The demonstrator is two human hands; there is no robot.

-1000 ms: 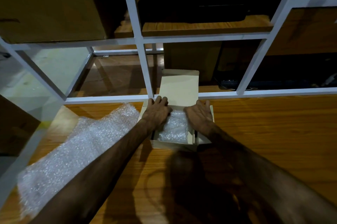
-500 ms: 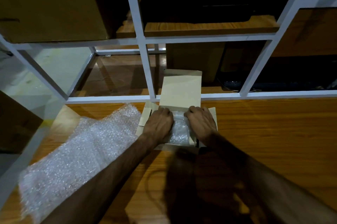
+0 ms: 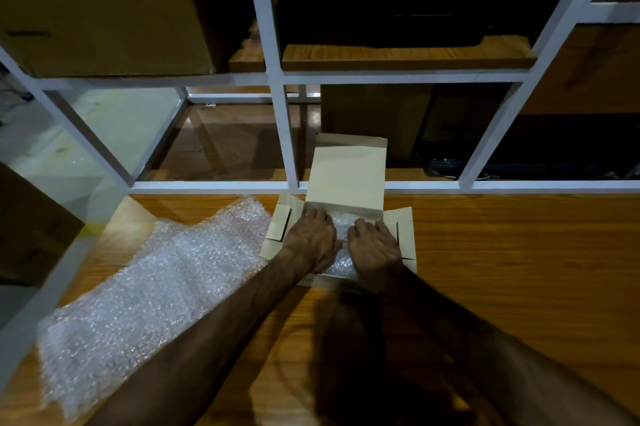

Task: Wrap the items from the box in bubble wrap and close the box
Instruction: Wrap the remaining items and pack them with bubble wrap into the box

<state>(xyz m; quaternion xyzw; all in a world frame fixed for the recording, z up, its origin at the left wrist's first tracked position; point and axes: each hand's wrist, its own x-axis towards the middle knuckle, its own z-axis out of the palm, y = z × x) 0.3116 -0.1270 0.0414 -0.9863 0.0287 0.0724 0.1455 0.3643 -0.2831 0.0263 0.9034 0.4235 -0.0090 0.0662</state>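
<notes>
1. Your left hand [image 3: 313, 240] lay flat at the centre of the frame, fingers fairly straight, pressing down on the wrapped bundle [image 3: 341, 264] inside the box [image 3: 405, 245].
2. Your right hand [image 3: 374, 247] lay just beside it, fingers spread and pressing on the same bundle; neither hand gripped anything.
3. The box sat open on the wooden table [image 3: 502, 269], its lid flap [image 3: 348, 172] standing up behind your hands and its side flaps splayed out left and right.
4. A loose sheet of bubble wrap [image 3: 145, 287] lay at the lower left of the frame, just beside the box.
5. Judging from this, the wrapping looked done and the bundle was back inside; you still had to fold the flaps and shut the lid.
</notes>
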